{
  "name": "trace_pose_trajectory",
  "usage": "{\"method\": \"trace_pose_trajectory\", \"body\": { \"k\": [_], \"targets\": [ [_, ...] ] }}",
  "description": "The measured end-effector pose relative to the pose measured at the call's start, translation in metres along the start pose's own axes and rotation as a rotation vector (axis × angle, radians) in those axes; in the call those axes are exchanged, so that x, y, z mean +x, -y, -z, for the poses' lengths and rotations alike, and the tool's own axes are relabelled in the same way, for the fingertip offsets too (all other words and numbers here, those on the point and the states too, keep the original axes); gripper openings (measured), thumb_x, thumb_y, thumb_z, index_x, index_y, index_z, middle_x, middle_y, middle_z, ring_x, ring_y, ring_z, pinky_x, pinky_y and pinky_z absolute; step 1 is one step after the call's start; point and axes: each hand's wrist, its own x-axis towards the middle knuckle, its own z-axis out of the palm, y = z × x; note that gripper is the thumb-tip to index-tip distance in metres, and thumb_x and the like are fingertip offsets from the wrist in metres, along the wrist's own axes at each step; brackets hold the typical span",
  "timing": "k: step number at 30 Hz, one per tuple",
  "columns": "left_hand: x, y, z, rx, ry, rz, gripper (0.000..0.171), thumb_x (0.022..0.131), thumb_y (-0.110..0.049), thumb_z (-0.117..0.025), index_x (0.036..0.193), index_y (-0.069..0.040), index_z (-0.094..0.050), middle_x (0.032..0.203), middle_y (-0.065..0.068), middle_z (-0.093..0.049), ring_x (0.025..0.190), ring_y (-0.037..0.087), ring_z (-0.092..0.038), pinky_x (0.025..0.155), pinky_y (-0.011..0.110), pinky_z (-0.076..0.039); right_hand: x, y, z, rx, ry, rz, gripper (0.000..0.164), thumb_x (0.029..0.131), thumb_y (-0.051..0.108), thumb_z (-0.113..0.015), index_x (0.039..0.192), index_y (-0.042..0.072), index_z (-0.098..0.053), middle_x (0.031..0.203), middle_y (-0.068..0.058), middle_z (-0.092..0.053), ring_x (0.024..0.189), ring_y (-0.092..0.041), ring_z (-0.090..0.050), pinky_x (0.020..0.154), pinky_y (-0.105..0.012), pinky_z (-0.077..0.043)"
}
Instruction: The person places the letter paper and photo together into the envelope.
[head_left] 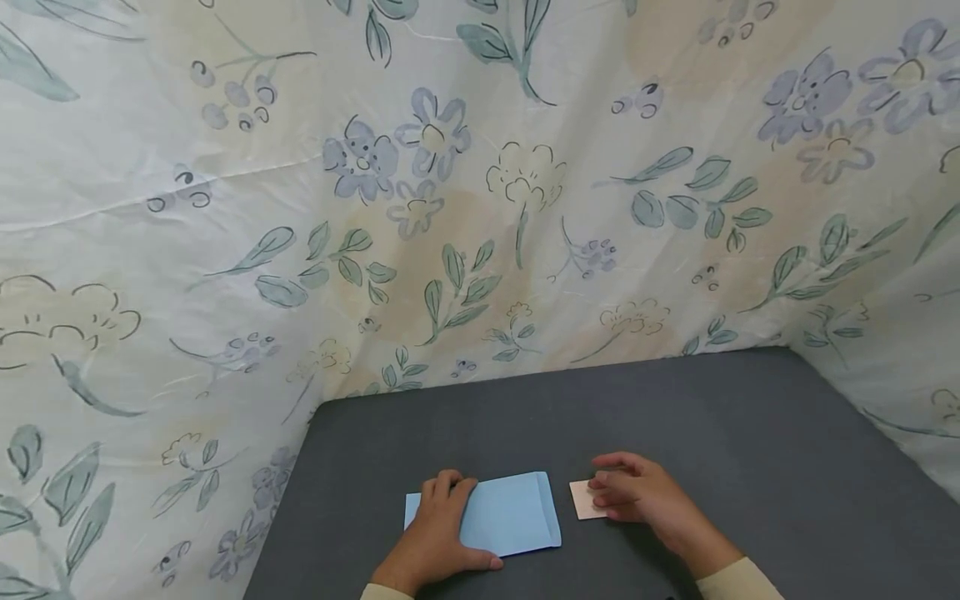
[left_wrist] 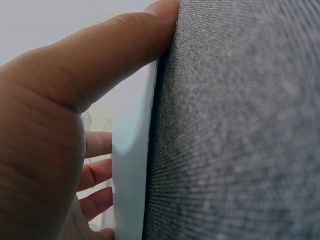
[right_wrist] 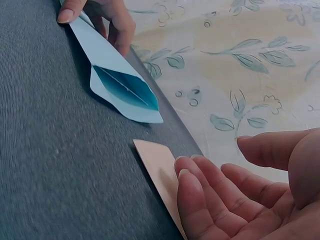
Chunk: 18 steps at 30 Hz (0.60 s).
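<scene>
A light blue paper envelope [head_left: 510, 515] lies on the dark grey cloth, its end flap folded out to the right. My left hand [head_left: 438, 529] spans its left half and grips it, thumb at the near edge and fingers at the far edge. In the right wrist view the envelope's mouth [right_wrist: 127, 90] gapes toward the right hand. Just right of the flap lies a small peach-coloured card [head_left: 583, 501]. Over the card's right part is my right hand [head_left: 641, 498], fingers loosely bent with the fingertips right at the card and the thumb held apart.
The dark grey table surface [head_left: 712, 417] extends behind and to the right of the hands. A pale floral-patterned cloth [head_left: 480, 208] hangs behind the table and along its sides.
</scene>
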Motion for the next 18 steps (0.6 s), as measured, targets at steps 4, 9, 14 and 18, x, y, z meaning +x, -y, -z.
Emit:
{"method": "trace_pose_trajectory", "body": {
  "k": [4,9,14,18],
  "targets": [
    [-0.002,0.002,-0.001,-0.006,0.001,-0.008,0.115,0.069,-0.076,-0.093,0.157,-0.012,-0.054,0.148,0.007,-0.041,0.136,0.037,-0.035,0.099,0.063,-0.047,-0.005,-0.002,0.006,-0.008,-0.034,-0.005,0.051,0.110,0.018,-0.068,0.146,-0.014,-0.051,0.115,-0.016,-0.074,0.095,-0.028,-0.076,0.076,-0.039,-0.062],
    [-0.002,0.002,0.000,-0.020,0.004,-0.010,0.115,0.069,-0.075,-0.093,0.157,-0.012,-0.053,0.148,0.008,-0.040,0.137,0.037,-0.035,0.098,0.063,-0.047,-0.005,-0.001,0.016,-0.019,-0.081,-0.012,0.049,0.110,0.018,-0.067,0.146,-0.012,-0.052,0.114,-0.015,-0.074,0.094,-0.029,-0.076,0.075,-0.041,-0.063],
    [-0.002,0.003,0.000,-0.023,0.011,-0.008,0.115,0.070,-0.076,-0.093,0.158,-0.013,-0.053,0.149,0.008,-0.040,0.137,0.037,-0.035,0.098,0.063,-0.048,-0.007,0.000,0.029,-0.019,-0.094,-0.015,0.051,0.111,0.018,-0.067,0.148,-0.012,-0.051,0.116,-0.015,-0.074,0.095,-0.030,-0.076,0.076,-0.041,-0.063],
    [-0.002,0.003,0.001,-0.026,0.016,-0.004,0.115,0.069,-0.075,-0.093,0.158,-0.013,-0.053,0.149,0.008,-0.041,0.136,0.037,-0.035,0.097,0.063,-0.048,-0.010,0.002,0.041,-0.038,-0.118,-0.039,0.052,0.112,0.022,-0.065,0.150,-0.011,-0.050,0.117,-0.014,-0.074,0.098,-0.029,-0.076,0.077,-0.041,-0.062]
  ]
}}
